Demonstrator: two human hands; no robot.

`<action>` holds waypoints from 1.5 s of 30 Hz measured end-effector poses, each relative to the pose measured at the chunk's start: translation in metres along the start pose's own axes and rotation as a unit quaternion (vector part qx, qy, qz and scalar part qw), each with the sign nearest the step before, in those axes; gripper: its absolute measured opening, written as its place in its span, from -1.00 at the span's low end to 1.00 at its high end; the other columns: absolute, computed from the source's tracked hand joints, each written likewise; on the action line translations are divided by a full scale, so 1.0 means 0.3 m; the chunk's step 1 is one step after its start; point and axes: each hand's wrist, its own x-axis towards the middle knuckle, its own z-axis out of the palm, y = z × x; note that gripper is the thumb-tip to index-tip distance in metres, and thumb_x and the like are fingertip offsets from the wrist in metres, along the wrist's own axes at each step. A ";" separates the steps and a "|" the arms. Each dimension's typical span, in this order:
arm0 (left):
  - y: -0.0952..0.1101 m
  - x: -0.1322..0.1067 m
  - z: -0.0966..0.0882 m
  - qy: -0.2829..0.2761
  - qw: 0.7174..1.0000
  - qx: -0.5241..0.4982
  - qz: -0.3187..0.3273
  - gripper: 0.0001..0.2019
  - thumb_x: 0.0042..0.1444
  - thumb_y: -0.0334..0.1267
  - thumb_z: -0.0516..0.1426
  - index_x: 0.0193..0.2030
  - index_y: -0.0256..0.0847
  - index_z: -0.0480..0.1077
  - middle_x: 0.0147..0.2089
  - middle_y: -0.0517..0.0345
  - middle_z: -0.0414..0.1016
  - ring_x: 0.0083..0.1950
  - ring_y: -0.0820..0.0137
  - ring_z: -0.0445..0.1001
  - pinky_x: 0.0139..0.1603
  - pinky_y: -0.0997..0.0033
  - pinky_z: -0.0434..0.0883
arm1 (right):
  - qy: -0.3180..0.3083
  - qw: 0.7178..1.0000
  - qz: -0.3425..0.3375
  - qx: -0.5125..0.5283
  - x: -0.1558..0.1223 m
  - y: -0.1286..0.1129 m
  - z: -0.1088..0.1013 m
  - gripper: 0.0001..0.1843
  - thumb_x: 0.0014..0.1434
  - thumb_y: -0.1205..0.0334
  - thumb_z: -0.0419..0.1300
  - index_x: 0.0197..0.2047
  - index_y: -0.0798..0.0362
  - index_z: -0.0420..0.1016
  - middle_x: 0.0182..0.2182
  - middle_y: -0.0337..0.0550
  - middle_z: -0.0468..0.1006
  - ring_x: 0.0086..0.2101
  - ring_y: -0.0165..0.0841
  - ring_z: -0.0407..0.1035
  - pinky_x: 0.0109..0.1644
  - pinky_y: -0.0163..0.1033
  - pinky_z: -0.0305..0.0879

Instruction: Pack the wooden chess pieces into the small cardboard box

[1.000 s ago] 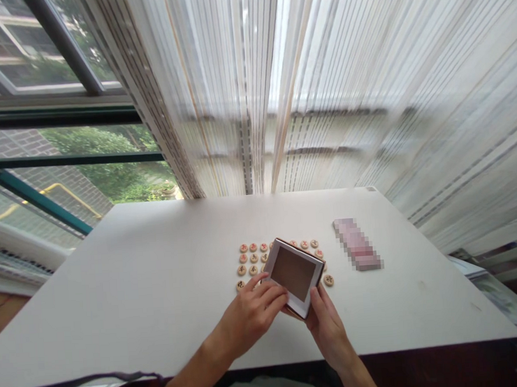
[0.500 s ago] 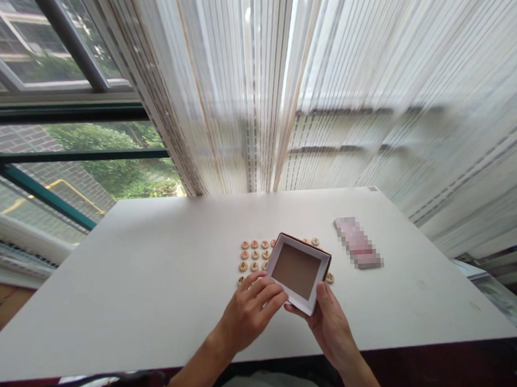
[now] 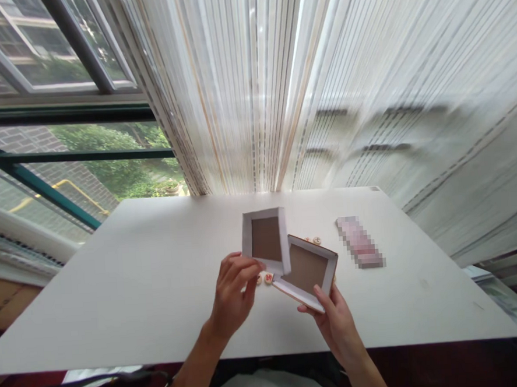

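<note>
My left hand [image 3: 233,288] pinches the lower edge of a small, shallow cardboard box half [image 3: 265,240] with white inner walls and a brown bottom. This half is tilted up, its inside facing me. My right hand [image 3: 335,320] grips a second, similar box half [image 3: 307,267] by its near right corner, thumb inside the rim. The two halves meet or overlap at the middle; whether they touch I cannot tell. Beneath them lie round wooden Chinese chess pieces [image 3: 269,278] with red or black characters, mostly hidden by the box halves and my left hand.
A pinkish, pixelated flat item [image 3: 360,243] lies to the right on the white table [image 3: 137,294]. Behind the table hangs a sheer string curtain [image 3: 253,100], with a window [image 3: 73,111] at the left. Papers [image 3: 496,295] sit beyond the table's right edge.
The single box has come apart into two halves. My left hand has lifted one half up and left, while my right hand keeps the other, shifted slightly right.
</note>
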 end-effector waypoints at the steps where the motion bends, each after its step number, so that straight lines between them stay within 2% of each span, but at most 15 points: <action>1: -0.025 0.015 0.002 0.025 1.000 0.012 -0.011 -0.80 0.30 -0.49 0.13 -0.05 -0.12 0.44 -0.13 0.10 0.59 -0.05 0.31 0.52 0.19 0.06 0.43 | 0.006 1.000 -0.003 -0.009 0.001 0.006 -0.008 -0.31 0.08 0.05 0.47 0.24 -0.08 0.42 0.00 -0.12 0.58 -0.18 -0.23 0.51 -0.36 -0.19 0.60; 4: -0.112 0.073 0.018 0.081 0.993 0.059 -0.067 -0.89 0.34 -0.38 0.13 -0.10 -0.13 0.47 -0.14 0.08 0.59 -0.04 0.28 0.53 0.09 0.15 0.48 | 0.017 0.999 -0.010 -0.031 0.003 0.022 -0.026 -0.32 0.06 0.08 0.48 0.22 -0.04 0.43 -0.08 -0.14 0.59 -0.24 -0.25 0.50 -0.42 -0.23 0.58; 7: -0.211 0.143 0.040 0.082 0.989 0.080 -0.092 -0.85 0.38 -0.30 0.10 -0.05 -0.17 0.50 -0.10 0.03 0.60 -0.02 0.26 0.54 0.08 0.15 0.47 | 0.024 0.998 -0.026 -0.049 0.006 0.029 -0.036 -0.34 0.06 0.08 0.48 0.20 -0.05 0.44 -0.09 -0.15 0.59 -0.27 -0.27 0.49 -0.46 -0.25 0.55; 11: -0.349 0.238 0.059 0.032 0.990 0.100 -0.097 -0.81 0.38 -0.28 0.09 -0.04 -0.15 0.54 -0.06 0.03 0.63 -0.01 0.25 0.54 0.11 0.16 0.43 | 0.031 0.996 -0.049 -0.072 0.010 0.022 -0.054 -0.32 0.09 0.05 0.45 0.24 -0.07 0.38 -0.09 -0.13 0.60 -0.27 -0.26 0.50 -0.46 -0.26 0.52; 14: -0.442 0.277 0.050 -0.017 0.988 0.116 -0.098 -0.80 0.36 -0.27 0.11 -0.05 -0.14 0.57 -0.07 0.04 0.64 -0.02 0.23 0.53 0.12 0.16 0.42 | 0.041 0.994 -0.055 -0.091 0.015 0.014 -0.087 -0.25 0.11 0.00 0.43 0.30 -0.09 0.29 -0.11 -0.10 0.63 -0.27 -0.20 0.54 -0.46 -0.25 0.49; 17: -0.511 0.263 0.025 -0.060 0.984 0.134 -0.102 -0.79 0.34 -0.26 0.10 -0.05 -0.14 0.58 -0.07 0.03 0.64 -0.01 0.21 0.53 0.13 0.16 0.40 | 0.062 0.991 -0.061 -0.101 0.021 0.006 -0.130 -0.22 0.11 -0.05 0.42 0.31 -0.06 0.26 -0.20 -0.08 0.67 -0.30 -0.16 0.58 -0.37 -0.20 0.51; 19: -0.543 0.227 0.007 -0.088 0.981 0.142 -0.101 -0.77 0.34 -0.26 0.09 -0.04 -0.13 0.59 -0.09 0.03 0.64 -0.01 0.20 0.52 0.11 0.15 0.40 | 0.075 0.989 -0.060 -0.116 0.026 0.001 -0.154 -0.23 0.10 -0.08 0.41 0.29 -0.04 0.28 -0.30 -0.13 0.67 -0.45 -0.24 0.53 -0.46 -0.25 0.46; 21: -0.567 0.180 -0.006 -0.117 0.977 0.147 -0.098 -0.77 0.33 -0.26 0.09 -0.07 -0.11 0.60 -0.11 0.05 0.65 -0.04 0.20 0.53 0.09 0.15 0.40 | 0.084 0.985 -0.055 -0.139 0.033 -0.005 -0.168 -0.23 0.09 -0.12 0.41 0.27 -0.05 0.29 -0.41 -0.21 0.64 -0.60 -0.36 0.40 -0.63 -0.33 0.30; 24: -0.594 0.109 -0.014 -0.141 0.973 0.152 -0.097 -0.75 0.33 -0.25 0.07 -0.07 -0.09 0.60 -0.12 0.07 0.65 -0.05 0.19 0.55 0.09 0.13 0.40 | 0.083 0.982 -0.058 -0.162 0.051 -0.016 -0.169 -0.22 0.09 -0.15 0.40 0.27 -0.08 0.27 -0.43 -0.26 0.61 -0.67 -0.44 0.29 -0.72 -0.39 0.18; 29: -0.624 0.030 -0.008 -0.155 0.970 0.154 -0.104 -0.73 0.33 -0.22 0.05 -0.06 -0.09 0.60 -0.10 0.04 0.65 -0.06 0.18 0.56 0.08 0.11 0.44 | 0.054 0.982 -0.068 -0.166 0.102 -0.052 -0.125 -0.14 0.04 -0.12 0.45 0.31 -0.07 0.23 -0.36 -0.21 0.64 -0.65 -0.44 0.31 -0.69 -0.36 0.25; 33: -0.627 -0.003 0.002 -0.157 0.970 0.149 -0.113 -0.74 0.33 -0.23 0.05 -0.07 -0.09 0.59 -0.12 0.03 0.64 -0.06 0.17 0.56 0.07 0.08 0.46 | 0.005 0.979 -0.084 -0.186 0.172 -0.120 -0.058 -0.11 0.07 -0.07 0.44 0.36 -0.06 0.18 -0.27 -0.15 0.66 -0.62 -0.44 0.37 -0.61 -0.32 0.35; 38: -0.631 -0.025 0.010 -0.128 0.972 0.152 -0.125 -0.76 0.33 -0.21 0.09 0.01 -0.11 0.55 0.04 -0.02 0.56 0.10 0.12 0.48 0.21 -0.02 0.42 | -0.033 0.966 -0.117 -0.229 0.272 -0.206 0.017 -0.08 0.13 0.01 0.39 0.43 -0.09 0.05 -0.15 -0.09 0.65 -0.57 -0.43 0.44 -0.53 -0.29 0.44; 41: -0.641 -0.036 0.009 -0.107 0.971 0.161 -0.138 -0.76 0.31 -0.19 0.12 0.03 -0.12 0.53 0.20 -0.07 0.44 0.24 0.05 0.38 0.30 -0.11 0.36 | -0.029 0.965 -0.134 -0.225 0.300 -0.220 0.032 -0.07 0.13 0.01 0.39 0.44 -0.09 0.03 -0.13 -0.08 0.64 -0.55 -0.42 0.45 -0.51 -0.28 0.46; 45: -0.654 -0.047 0.008 -0.116 0.968 0.159 -0.156 -0.80 0.32 -0.18 0.12 -0.07 -0.11 0.56 0.28 -0.03 0.38 0.27 0.08 0.39 0.31 -0.06 0.39 | -0.010 0.968 -0.136 -0.211 0.315 -0.210 0.011 -0.06 0.11 0.01 0.41 0.43 -0.08 0.06 -0.23 -0.14 0.65 -0.56 -0.41 0.44 -0.50 -0.28 0.44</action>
